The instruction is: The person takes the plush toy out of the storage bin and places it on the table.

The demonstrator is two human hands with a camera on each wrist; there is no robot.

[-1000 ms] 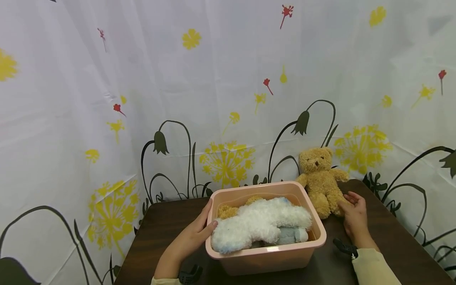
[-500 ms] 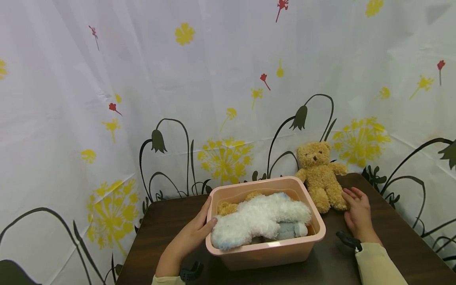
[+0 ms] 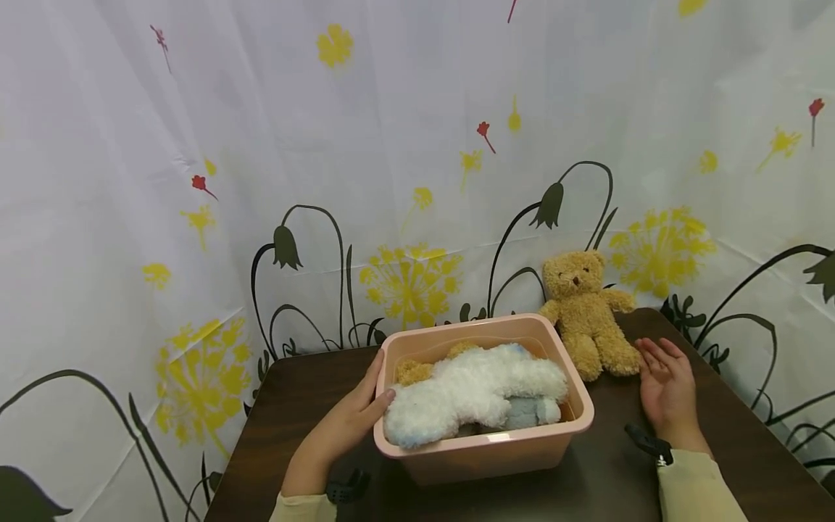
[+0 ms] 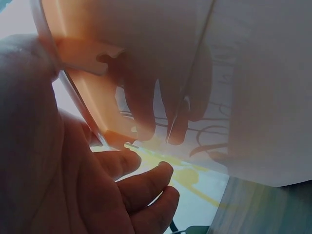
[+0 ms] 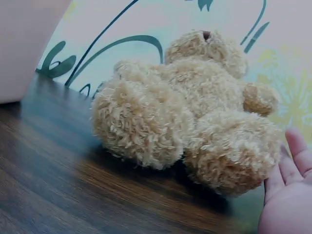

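Note:
A pink plastic tub stands on the table, tilted a little in the head view. My left hand holds its left rim, thumb over the edge and fingers along the outer wall. Inside lie a fluffy white plush toy with pale blue patches, a grey-blue piece of plush and a tan furry one partly hidden under the white toy. A tan teddy bear sits upright behind the tub's right end. Beside its foot, my right hand lies palm up, fingers extended and holding nothing.
A dark wood-grain table runs under everything. Right behind it hangs a white curtain printed with yellow, red and dark green flowers. The teddy bear's back is close to this curtain.
My right hand has drawn slightly right from the teddy bear's leg, and its fingers have straightened with the palm turned up. My left hand stays on the tub rim. The head view has tilted down slightly.

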